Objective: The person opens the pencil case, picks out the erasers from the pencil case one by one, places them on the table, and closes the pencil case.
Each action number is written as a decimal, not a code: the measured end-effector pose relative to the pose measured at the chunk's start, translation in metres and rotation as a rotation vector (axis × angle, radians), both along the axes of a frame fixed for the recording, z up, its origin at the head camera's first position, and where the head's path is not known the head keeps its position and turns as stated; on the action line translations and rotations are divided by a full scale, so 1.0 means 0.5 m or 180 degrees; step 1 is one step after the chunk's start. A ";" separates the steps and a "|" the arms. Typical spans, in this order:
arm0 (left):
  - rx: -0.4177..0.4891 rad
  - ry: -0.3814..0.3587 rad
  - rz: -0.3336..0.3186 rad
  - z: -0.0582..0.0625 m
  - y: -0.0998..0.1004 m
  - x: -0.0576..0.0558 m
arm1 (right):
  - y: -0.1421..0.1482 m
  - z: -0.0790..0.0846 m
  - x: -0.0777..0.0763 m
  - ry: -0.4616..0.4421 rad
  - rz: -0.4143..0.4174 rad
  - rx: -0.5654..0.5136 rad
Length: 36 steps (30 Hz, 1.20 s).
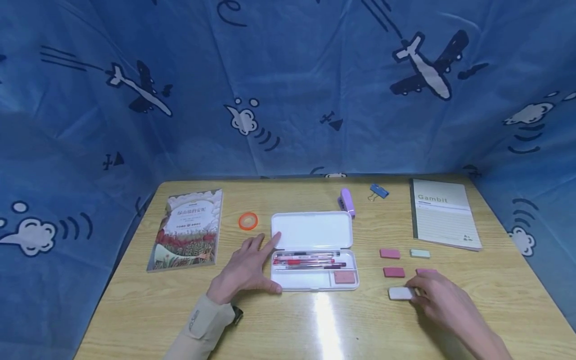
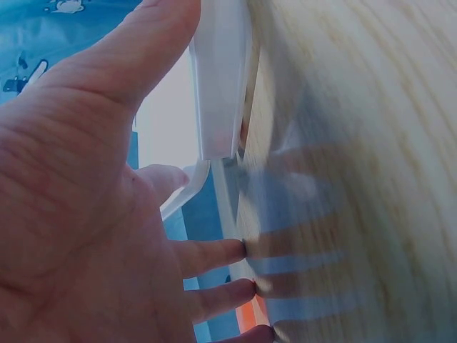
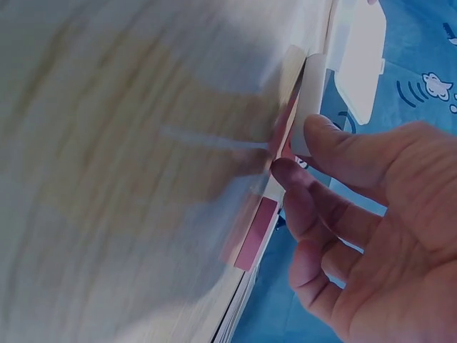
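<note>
An open white pencil case [image 1: 311, 231] lies mid-table, its lid folded back. Several pens [image 1: 310, 261] fill its long compartment, and a pink eraser [image 1: 344, 277] sits in the small lower-right one. My left hand [image 1: 247, 267] spreads its fingers at the case's left side, thumb touching the lower corner and index finger at the lid. Between thumb and fingers, my right hand [image 1: 443, 297] pinches a white eraser [image 1: 400, 293], also seen in the right wrist view [image 3: 310, 100]. Beyond it are two pink erasers [image 1: 389, 253], a pale green eraser [image 1: 420, 253] and another pink one partly behind the hand.
A book [image 1: 186, 230] lies at the left, beside an orange tape roll [image 1: 248, 221]. Behind the case stand a purple stapler [image 1: 346, 202] and a blue binder clip [image 1: 379, 191]. A notebook [image 1: 445, 215] lies far right. Blue printed cloth [image 1: 288, 100] hangs around the table.
</note>
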<state>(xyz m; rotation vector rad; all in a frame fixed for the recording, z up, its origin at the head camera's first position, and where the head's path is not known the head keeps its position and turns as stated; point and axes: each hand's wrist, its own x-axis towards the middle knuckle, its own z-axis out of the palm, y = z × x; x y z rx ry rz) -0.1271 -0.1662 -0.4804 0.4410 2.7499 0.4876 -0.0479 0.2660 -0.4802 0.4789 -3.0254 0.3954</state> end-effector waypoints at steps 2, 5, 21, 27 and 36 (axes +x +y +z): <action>0.0002 0.0001 0.0001 0.002 0.000 0.000 | 0.001 0.000 -0.003 0.0014 0.0021 0.0044; -0.0006 0.0004 -0.0010 0.004 0.001 0.000 | 0.000 0.000 -0.005 0.0010 0.0045 0.0076; -0.0036 0.0012 -0.0016 0.005 0.004 0.001 | 0.000 -0.002 -0.012 -0.0052 0.0109 0.0161; -0.0048 0.0013 -0.0028 0.001 0.004 0.001 | 0.000 -0.005 -0.012 -0.0049 0.0097 0.0125; -0.0039 -0.0005 -0.0020 0.002 0.002 0.002 | -0.020 0.027 -0.025 -0.0222 0.0019 -0.0004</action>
